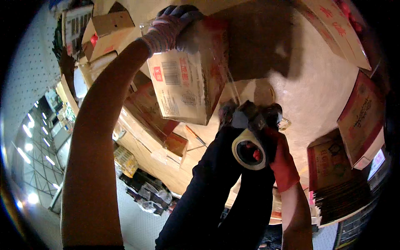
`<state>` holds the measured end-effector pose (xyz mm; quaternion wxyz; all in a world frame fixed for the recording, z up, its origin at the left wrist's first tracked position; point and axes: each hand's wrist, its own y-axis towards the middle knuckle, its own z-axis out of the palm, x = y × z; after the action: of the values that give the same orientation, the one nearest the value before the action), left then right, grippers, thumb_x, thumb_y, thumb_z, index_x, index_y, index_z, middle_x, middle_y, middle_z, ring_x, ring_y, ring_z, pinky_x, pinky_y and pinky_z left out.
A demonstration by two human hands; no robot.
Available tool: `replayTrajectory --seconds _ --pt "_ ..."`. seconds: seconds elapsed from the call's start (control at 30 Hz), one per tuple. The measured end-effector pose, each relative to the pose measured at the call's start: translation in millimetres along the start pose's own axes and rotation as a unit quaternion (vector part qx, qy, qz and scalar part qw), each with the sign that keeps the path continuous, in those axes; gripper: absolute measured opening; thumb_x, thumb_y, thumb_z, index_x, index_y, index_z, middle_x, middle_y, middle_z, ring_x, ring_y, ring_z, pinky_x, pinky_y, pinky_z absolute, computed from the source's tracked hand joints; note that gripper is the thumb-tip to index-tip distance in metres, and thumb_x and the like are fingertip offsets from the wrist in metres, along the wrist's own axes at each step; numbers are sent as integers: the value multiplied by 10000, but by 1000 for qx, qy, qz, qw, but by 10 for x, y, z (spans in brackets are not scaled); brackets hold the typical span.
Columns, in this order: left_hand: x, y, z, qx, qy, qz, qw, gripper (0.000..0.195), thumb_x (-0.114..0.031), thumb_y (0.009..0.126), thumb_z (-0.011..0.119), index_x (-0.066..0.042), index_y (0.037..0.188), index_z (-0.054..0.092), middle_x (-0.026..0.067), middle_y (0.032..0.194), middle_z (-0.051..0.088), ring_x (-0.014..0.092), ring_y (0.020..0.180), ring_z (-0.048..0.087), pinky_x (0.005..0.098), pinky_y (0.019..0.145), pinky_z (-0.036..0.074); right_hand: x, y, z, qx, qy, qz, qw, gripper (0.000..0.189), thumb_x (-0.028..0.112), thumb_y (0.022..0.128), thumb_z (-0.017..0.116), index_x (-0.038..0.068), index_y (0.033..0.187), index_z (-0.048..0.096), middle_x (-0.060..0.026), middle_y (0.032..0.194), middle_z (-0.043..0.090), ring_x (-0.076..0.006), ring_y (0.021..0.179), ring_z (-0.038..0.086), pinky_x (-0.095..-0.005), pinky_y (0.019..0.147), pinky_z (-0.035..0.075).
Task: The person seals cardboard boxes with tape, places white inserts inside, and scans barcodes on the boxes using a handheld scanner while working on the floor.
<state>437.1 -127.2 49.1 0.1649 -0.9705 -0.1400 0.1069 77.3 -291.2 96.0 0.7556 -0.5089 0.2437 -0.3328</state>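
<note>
My left hand (175, 29), in a striped knit glove with dark fingers, grips the far end of a cardboard box (179, 89). The box has red and black print and a barcode on its side. In my right hand (281, 159), in a red glove, is a tape dispenser (250, 117) with a roll of packing tape (236, 150) facing me. A thin shiny strip, apparently clear tape, runs from the box's edge to the dispenser. The fingers of the right hand are partly hidden behind the roll.
An orange-handled tool (195, 135) lies near the box. Open cartons (109, 26) stand at the far left. At right are a stack of flattened cardboard (340, 197) and printed cartons (362, 115). Below the worktop's left edge lies dark and clear plastic (150, 193).
</note>
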Motion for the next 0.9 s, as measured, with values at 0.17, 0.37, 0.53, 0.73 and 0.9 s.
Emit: replayTrajectory --seconds 0.17,0.37,0.53,0.73,0.9 --pt "18 82 -66 23 -62 -31 997 747 -410 575 759 -124 1200 466 131 1218 470 363 1154 397 437 981 323 -375 86 -27 -5 -131 -197 972 332 290 858 480 8 995 592 -80 767 635 -155 545 593 -256 501 492" --pt "-254 267 -295 121 -79 -174 974 441 -219 671 720 -109 1073 574 99 1033 585 274 977 555 379 886 436 -443 38 145 -79 74 -58 992 331 282 815 538 -8 965 594 -121 751 638 -189 481 582 -290 436 491" --pt "-76 184 -89 43 -236 -76 968 302 -57 747 651 -99 1041 596 49 945 621 166 892 594 294 807 477 -740 -25 173 -44 72 -103 991 411 341 829 478 -35 956 584 -149 774 644 -194 482 588 -281 442 493" --pt "136 145 -2 36 -305 -16 952 280 -74 786 620 -89 1063 587 61 988 619 176 940 580 292 843 452 -969 -36 591 -72 104 -183 975 392 314 828 472 -48 939 573 -122 762 637 -166 498 588 -261 461 497" --pt "214 183 46 56 -347 -8 936 251 -98 824 579 -94 1075 586 70 1044 609 179 1002 554 287 896 415 -1474 230 711 -120 135 -184 966 328 263 786 556 -55 870 571 -138 702 607 -208 461 576 -272 445 496"
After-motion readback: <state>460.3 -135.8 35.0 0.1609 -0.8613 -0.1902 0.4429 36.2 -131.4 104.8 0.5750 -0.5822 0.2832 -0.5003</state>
